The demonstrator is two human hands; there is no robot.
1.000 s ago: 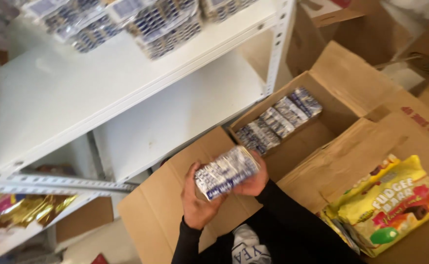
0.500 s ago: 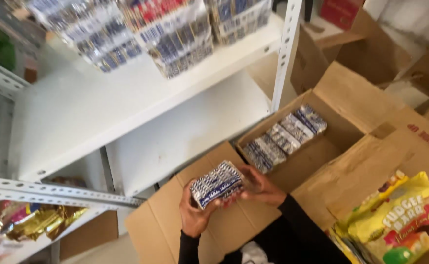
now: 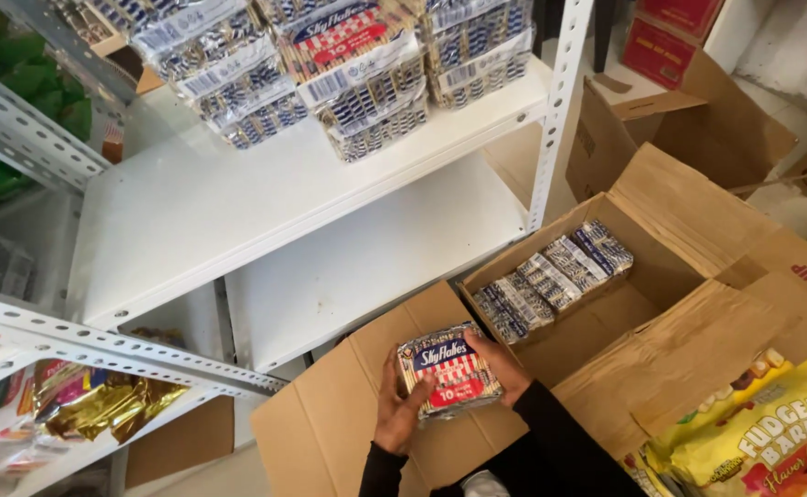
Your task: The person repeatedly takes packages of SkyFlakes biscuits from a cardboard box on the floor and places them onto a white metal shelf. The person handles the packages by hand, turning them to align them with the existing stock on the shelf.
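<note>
A cracker pack (image 3: 449, 370) — wrapped in clear film with a red, white and blue label — is gripped between both hands above the front flap of an open cardboard box (image 3: 647, 253). The left hand (image 3: 401, 405) is closed on its left edge, the right hand (image 3: 500, 366) on its right edge. More packs (image 3: 551, 278) are lined along the box's left wall. Stacked packs (image 3: 348, 69) are seen at the rear edge of the white shelf (image 3: 228, 202). A yellow snack bag (image 3: 772, 437) lies at the lower right.
</note>
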